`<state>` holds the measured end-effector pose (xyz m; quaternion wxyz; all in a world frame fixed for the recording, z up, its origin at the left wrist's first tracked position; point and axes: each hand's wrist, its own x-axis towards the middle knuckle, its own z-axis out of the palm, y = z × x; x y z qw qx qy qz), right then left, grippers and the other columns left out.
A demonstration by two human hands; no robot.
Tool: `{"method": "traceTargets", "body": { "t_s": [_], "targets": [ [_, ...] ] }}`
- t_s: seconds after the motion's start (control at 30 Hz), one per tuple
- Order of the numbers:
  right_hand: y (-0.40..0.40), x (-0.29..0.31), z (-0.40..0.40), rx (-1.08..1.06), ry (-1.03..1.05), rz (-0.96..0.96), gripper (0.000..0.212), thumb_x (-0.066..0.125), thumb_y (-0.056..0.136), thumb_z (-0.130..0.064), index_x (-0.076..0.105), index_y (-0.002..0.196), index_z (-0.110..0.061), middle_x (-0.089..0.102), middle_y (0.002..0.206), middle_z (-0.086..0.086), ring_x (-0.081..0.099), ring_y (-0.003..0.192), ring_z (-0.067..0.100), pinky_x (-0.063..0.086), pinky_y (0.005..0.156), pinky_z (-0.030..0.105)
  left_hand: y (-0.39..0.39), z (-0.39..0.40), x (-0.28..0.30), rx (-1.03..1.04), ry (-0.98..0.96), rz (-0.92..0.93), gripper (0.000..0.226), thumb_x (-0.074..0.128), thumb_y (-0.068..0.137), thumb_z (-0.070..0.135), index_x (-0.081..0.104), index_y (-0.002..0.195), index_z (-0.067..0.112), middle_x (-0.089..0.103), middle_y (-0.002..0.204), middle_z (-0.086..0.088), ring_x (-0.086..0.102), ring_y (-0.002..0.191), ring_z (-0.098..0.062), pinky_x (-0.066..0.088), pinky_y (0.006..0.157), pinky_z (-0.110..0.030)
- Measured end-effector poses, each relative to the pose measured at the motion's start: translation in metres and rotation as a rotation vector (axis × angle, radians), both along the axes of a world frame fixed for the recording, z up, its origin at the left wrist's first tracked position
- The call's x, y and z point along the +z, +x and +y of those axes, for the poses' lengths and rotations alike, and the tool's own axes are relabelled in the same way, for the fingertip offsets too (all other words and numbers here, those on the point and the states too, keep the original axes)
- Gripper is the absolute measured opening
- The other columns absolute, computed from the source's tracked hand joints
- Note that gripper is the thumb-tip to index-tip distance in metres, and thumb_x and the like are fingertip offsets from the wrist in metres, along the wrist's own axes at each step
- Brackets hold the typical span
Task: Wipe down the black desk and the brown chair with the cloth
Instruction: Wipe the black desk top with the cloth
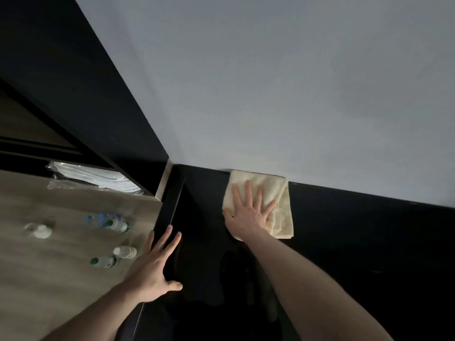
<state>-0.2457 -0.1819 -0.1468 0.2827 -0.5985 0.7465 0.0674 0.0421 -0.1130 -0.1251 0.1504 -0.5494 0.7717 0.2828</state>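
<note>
At the far edge of the black desk (344, 242), hard against the pale wall (270, 82), sits the cloth (278, 193) — folded, cream, flat on the desk, long axis running near-to-far. My right hand (248, 212) is flat on it, fingers straight and spread, pressing rather than gripping; palm covers the cloth's near-left part, fingertips point far toward the wall.

Key relation: cloth is already at the wall, so I judge the next stroke can only go sideways or back toward me. Unwiped desk stretches well to the right — that looks like the long run. Right hand is the one on it; the left is well apart.

Left hand (157, 269) is open too, fingers straight, resting on the desk's left edge, bracing by the look of it.

Left of the desk is a wood counter (49, 267) with small bottles (115, 223) lying on it; contents can't be made out. A clear plastic-wrapped stack (98, 178) sits at its far end. Brown chair not in view — not yet wiped, I'd guess.
</note>
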Motion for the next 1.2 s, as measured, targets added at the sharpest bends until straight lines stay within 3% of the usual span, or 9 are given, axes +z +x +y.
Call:
{"method": "traceTargets", "body": {
  "t_s": [0.23,0.43,0.53,0.6,0.63,0.73,0.87,1.0,1.2],
  "targets": [
    [0.101,0.011,-0.041,0.262,0.029,-0.153,0.079,0.039,0.104,-0.05,-0.009,0.166,-0.042,-0.039,0.166,-0.002,-0.046,0.147,0.034,-0.027,0.111,0.075,-0.006,-0.013,-0.003,-0.01,0.03,-0.021,0.14,0.087,0.074,0.062,-0.024,0.158,0.05,-0.047,0.155,0.031,-0.023,0.157,-0.036,0.057,0.103,-0.035],
    [0.066,0.025,-0.019,0.318,-0.076,-0.233,0.071,0.04,0.108,-0.05,0.005,0.168,-0.039,-0.019,0.175,-0.007,-0.027,0.159,0.022,-0.013,0.127,0.06,-0.009,-0.02,0.004,0.018,0.09,-0.052,0.14,0.088,0.073,0.062,-0.018,0.163,0.046,-0.038,0.164,0.025,-0.009,0.16,-0.042,0.047,0.113,-0.045],
    [0.015,0.031,0.026,0.203,-0.103,-0.162,0.073,0.038,0.109,-0.053,-0.004,0.167,-0.041,-0.023,0.174,-0.009,-0.029,0.158,0.026,-0.006,0.128,0.063,-0.009,-0.028,0.013,0.074,0.004,-0.016,0.12,0.074,0.067,0.081,0.019,0.165,0.039,0.007,0.174,0.015,0.027,0.154,-0.034,0.044,0.115,-0.046],
    [-0.021,0.031,0.061,0.081,-0.043,-0.099,0.078,0.039,0.108,-0.056,-0.012,0.165,-0.041,-0.026,0.173,-0.008,-0.03,0.157,0.029,-0.004,0.127,0.066,-0.016,-0.038,0.02,0.19,-0.204,0.103,0.087,0.071,0.07,0.079,0.05,0.14,0.032,0.051,0.143,0.006,0.054,0.129,-0.025,0.053,0.097,-0.039],
    [-0.04,0.029,0.079,0.024,0.0,-0.069,0.081,0.038,0.107,-0.057,-0.015,0.165,-0.041,-0.028,0.172,-0.007,-0.03,0.157,0.031,-0.003,0.127,0.068,-0.024,-0.045,0.026,0.253,-0.305,0.169,0.072,0.073,0.074,0.073,0.054,0.126,0.028,0.056,0.126,0.004,0.058,0.117,-0.024,0.053,0.09,-0.037],
    [-0.084,0.022,0.129,-0.12,0.135,-0.01,0.088,0.039,0.104,-0.065,-0.018,0.165,-0.038,-0.032,0.171,-0.003,-0.03,0.157,0.036,0.001,0.124,0.072,-0.055,-0.075,0.036,0.267,-0.393,0.234,0.068,0.076,0.082,0.062,0.052,0.132,0.022,0.049,0.138,0.0,0.049,0.13,-0.026,0.048,0.102,-0.04],
    [-0.105,0.012,0.175,-0.215,0.174,-0.021,0.092,0.034,0.1,-0.076,-0.024,0.162,-0.041,-0.044,0.165,-0.008,-0.038,0.153,0.033,-0.004,0.123,0.074,-0.092,-0.112,0.012,0.112,-0.122,0.043,0.112,0.049,0.076,0.096,0.021,0.164,0.034,0.009,0.174,0.0,0.007,0.16,-0.033,0.02,0.127,-0.056],
    [-0.106,0.006,0.184,-0.203,0.168,-0.028,0.089,0.026,0.102,-0.075,-0.033,0.158,-0.039,-0.053,0.158,-0.007,-0.046,0.147,0.032,-0.014,0.121,0.073,-0.122,-0.106,-0.013,0.072,0.059,-0.075,0.119,0.045,0.081,0.092,-0.025,0.161,0.04,-0.039,0.167,0.004,-0.033,0.153,-0.045,-0.006,0.124,-0.067],
    [-0.111,-0.001,0.186,-0.15,0.2,-0.038,0.086,0.018,0.102,-0.076,-0.04,0.154,-0.04,-0.061,0.151,-0.006,-0.053,0.141,0.033,-0.018,0.12,0.072,-0.137,-0.091,-0.012,0.13,0.114,-0.057,0.113,0.041,0.086,0.091,-0.032,0.158,0.042,-0.047,0.163,0.006,-0.041,0.149,-0.042,-0.014,0.122,-0.067]
  ]
}}
